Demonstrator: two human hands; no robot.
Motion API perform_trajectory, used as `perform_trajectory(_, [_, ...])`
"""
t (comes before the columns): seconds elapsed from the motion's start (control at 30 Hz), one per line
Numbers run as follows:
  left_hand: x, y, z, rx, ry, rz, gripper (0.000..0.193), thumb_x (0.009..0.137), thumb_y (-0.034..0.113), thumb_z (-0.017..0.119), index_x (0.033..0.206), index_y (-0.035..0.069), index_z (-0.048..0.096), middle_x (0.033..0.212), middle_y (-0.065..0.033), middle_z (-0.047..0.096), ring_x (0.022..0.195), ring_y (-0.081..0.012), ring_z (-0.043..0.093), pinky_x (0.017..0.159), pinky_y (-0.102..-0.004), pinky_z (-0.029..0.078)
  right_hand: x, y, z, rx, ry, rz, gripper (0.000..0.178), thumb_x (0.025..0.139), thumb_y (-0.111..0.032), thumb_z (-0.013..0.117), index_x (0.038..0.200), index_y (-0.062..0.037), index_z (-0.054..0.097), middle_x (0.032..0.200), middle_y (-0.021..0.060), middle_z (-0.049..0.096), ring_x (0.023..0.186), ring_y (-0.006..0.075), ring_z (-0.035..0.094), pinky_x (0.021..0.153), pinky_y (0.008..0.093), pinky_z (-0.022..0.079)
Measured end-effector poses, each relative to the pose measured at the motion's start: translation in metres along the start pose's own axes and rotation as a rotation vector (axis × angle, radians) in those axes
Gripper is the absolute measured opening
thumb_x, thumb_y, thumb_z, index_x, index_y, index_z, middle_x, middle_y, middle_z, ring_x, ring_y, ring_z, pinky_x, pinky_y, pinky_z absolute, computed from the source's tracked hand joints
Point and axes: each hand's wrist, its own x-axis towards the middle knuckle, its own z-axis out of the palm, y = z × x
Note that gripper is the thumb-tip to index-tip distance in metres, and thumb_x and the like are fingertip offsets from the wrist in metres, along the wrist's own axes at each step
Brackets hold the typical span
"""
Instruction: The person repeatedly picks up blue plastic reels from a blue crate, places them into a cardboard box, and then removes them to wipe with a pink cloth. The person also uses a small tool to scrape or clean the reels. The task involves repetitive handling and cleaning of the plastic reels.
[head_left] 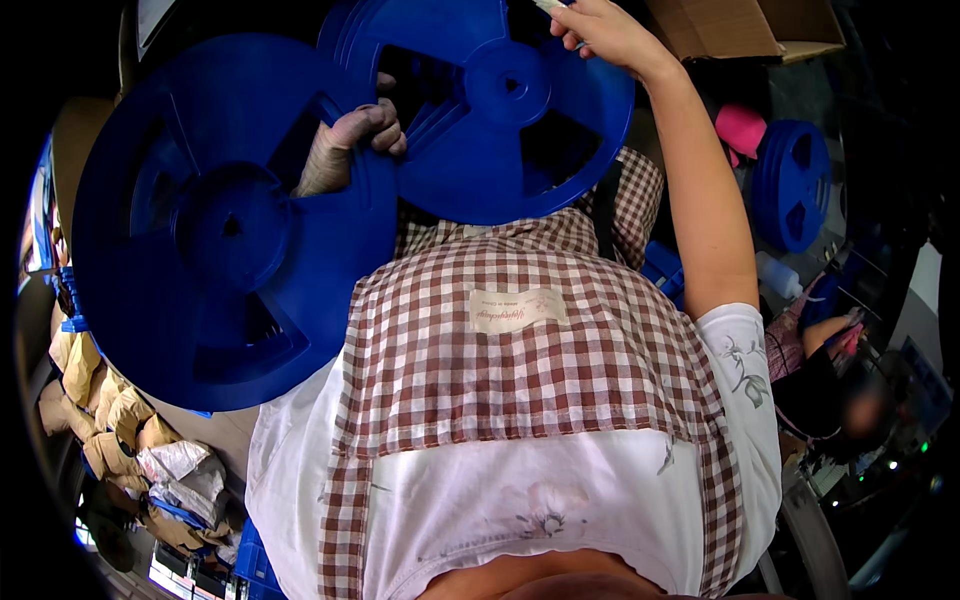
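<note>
A large blue plastic reel (265, 215), with cut-out windows and a round hub, fills the left of the view. My left hand (355, 140) comes through one of its windows, and its fingers are curled over the reel's edge. Partly behind lies a second blue reel (495, 75), overlapped by the first and cut off by the top edge. Over the far side of this second reel, my right hand (605, 35) is closed, pinching a small whitish piece (548, 5) that looks like paper. Most of that piece is out of view.
An open cardboard box (725, 30) stands at the far right. Further right are a pink object (740, 130), a stack of blue reels (795, 185) and a white bottle (778, 275). Another person (810, 400) is at the right edge. Crumpled brown paper (105, 400) lies low on the left.
</note>
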Motion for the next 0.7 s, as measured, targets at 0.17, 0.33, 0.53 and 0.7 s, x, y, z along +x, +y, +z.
perform_trajectory(0.17, [0.014, -0.007, -0.012, -0.073, -0.175, -0.011, 0.050, 0.092, 0.020, 0.056, 0.134, 0.008, 0.032, 0.077, -0.0004, 0.049, 0.062, -0.0112, 0.048, 0.069, -0.0322, 0.048, 0.002, -0.016, -0.010, -0.592, 0.144, -0.276, 0.037, 0.091, -0.032, 0.052, 0.083, 0.0030, 0.062, 0.075, 0.0224, 0.063, 0.072, 0.0349, 0.064, 0.067, 0.0415, 0.050])
perform_trajectory(0.33, [0.040, -0.016, -0.059, -0.217, -0.401, -0.089, 0.056, 0.094, 0.044, 0.041, 0.135, 0.008, 0.033, 0.082, -0.0086, 0.053, 0.067, -0.0209, 0.053, 0.075, -0.0455, 0.046, 0.007, -0.033, -0.014, -0.817, 0.133, -0.357, 0.029, 0.087, -0.022, 0.056, 0.077, 0.0046, 0.064, 0.079, 0.0271, 0.062, 0.078, 0.0413, 0.063, 0.071, 0.0474, 0.050])
perform_trajectory(0.53, [0.040, -0.014, -0.051, -0.177, -0.523, -0.023, 0.050, 0.099, 0.031, 0.040, 0.141, 0.009, 0.026, 0.088, -0.0054, 0.057, 0.071, -0.0176, 0.057, 0.078, -0.0416, 0.048, 0.022, -0.038, -0.010, -0.905, 0.071, -0.383, 0.029, 0.083, -0.017, 0.052, 0.072, 0.0065, 0.064, 0.075, 0.0291, 0.061, 0.074, 0.0411, 0.064, 0.071, 0.0472, 0.052])
perform_trajectory(0.7, [0.028, -0.017, -0.039, -0.096, -0.345, 0.039, 0.049, 0.099, 0.031, 0.039, 0.141, 0.009, 0.026, 0.089, -0.0055, 0.057, 0.071, -0.0176, 0.056, 0.080, -0.0412, 0.047, 0.022, -0.045, -0.008, -0.912, 0.023, -0.352, 0.030, 0.082, -0.018, 0.052, 0.073, 0.0072, 0.065, 0.077, 0.0299, 0.061, 0.076, 0.0413, 0.064, 0.072, 0.0468, 0.052])
